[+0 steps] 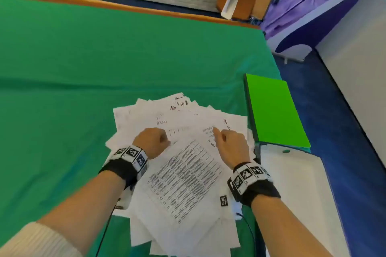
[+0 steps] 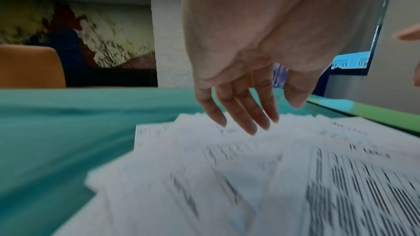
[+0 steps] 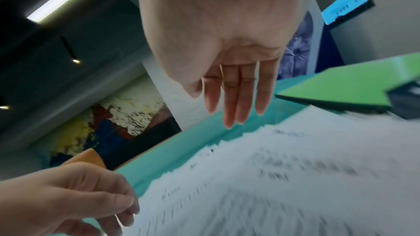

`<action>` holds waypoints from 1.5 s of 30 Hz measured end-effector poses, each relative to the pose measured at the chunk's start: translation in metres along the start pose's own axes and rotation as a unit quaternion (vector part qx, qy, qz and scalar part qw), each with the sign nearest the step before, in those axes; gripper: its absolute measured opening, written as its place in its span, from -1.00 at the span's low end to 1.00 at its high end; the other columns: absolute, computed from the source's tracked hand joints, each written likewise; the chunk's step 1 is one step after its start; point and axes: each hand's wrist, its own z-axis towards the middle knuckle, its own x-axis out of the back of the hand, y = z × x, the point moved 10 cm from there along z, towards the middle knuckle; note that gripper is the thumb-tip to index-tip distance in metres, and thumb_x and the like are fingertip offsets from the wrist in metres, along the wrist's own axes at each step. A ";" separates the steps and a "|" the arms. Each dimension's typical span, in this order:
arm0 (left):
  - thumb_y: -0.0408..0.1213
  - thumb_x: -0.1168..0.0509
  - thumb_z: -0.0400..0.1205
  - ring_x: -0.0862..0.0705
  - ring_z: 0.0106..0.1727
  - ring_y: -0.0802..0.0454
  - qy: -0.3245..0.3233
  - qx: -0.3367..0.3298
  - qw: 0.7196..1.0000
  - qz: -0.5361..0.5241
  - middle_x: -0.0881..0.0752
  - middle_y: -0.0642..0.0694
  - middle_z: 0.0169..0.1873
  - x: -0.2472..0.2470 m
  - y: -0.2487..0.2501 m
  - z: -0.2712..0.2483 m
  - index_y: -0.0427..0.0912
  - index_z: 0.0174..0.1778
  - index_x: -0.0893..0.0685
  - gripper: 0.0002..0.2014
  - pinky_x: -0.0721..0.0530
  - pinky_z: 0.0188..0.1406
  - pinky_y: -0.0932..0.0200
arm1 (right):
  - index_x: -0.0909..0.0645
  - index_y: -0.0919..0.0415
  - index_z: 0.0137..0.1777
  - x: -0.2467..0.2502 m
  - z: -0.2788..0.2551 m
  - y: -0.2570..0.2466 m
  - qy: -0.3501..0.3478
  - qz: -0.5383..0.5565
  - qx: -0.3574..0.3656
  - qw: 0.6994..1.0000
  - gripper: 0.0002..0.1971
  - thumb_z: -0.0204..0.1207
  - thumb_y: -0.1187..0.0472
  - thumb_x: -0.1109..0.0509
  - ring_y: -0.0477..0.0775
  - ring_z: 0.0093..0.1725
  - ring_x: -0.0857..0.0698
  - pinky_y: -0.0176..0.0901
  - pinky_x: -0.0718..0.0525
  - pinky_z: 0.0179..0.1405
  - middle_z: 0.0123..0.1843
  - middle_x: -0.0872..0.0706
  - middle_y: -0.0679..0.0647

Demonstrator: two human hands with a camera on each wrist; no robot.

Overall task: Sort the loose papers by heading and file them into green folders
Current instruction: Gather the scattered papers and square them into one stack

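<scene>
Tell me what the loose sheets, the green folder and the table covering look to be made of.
Loose sheets: thin white office paper, matte, with printed text and handwritten headings; edges fan and overlap.
Green folder: stiff card or plastic board, probably; flat, smooth, evenly bright, with crisp straight edges.
Table covering: green woven cloth, it seems; matte, with soft creases and shallow folds across it.
</scene>
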 end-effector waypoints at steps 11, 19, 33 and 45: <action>0.03 -0.38 0.61 -0.67 0.04 -0.15 -0.064 0.085 0.994 -0.028 -0.63 -0.12 0.04 -0.090 -0.017 -0.021 -0.20 0.19 -0.51 -0.58 -0.66 0.02 0.01 | -0.65 0.21 -0.04 -0.112 -0.084 0.077 -0.115 0.075 -0.096 0.986 -0.88 0.50 0.18 -0.45 -0.03 0.24 -0.54 -0.39 -0.37 0.22 0.22 -0.43 -0.03; -0.02 -0.57 0.45 -0.47 0.39 -0.25 0.029 0.139 0.987 -0.076 -0.30 -0.29 0.44 -0.082 -0.017 -0.003 -0.35 0.54 -0.20 -0.08 -0.57 0.34 -0.06 | -0.54 0.22 0.20 -0.082 -0.103 0.119 0.031 0.133 -0.280 0.950 -0.65 0.46 0.17 -0.51 0.01 0.18 -0.46 -0.19 -0.48 0.24 0.33 -0.40 0.14; -0.45 -0.30 0.58 -0.49 0.29 -0.20 0.083 0.079 0.993 -0.011 -0.43 -0.24 0.30 -0.059 -0.006 0.031 -0.33 0.38 -0.45 -0.57 -0.59 0.28 -0.04 | -0.59 0.17 0.15 -0.068 -0.101 0.169 0.103 0.235 -0.403 0.878 -0.81 0.55 0.28 -0.39 0.16 -0.10 -0.54 -0.12 -0.51 -0.02 0.24 -0.50 0.24; -0.07 -0.21 0.74 -0.40 -0.39 -0.01 -0.119 0.022 0.991 -0.057 -0.41 -0.05 -0.43 -0.095 -0.001 0.028 -0.13 -0.37 -0.35 -0.61 -0.31 -0.37 0.16 | -0.62 0.19 0.12 -0.112 -0.085 0.167 0.021 0.384 -0.403 0.831 -0.71 0.45 0.11 -0.50 0.17 -0.07 -0.76 0.18 -0.76 0.07 0.02 -0.78 0.15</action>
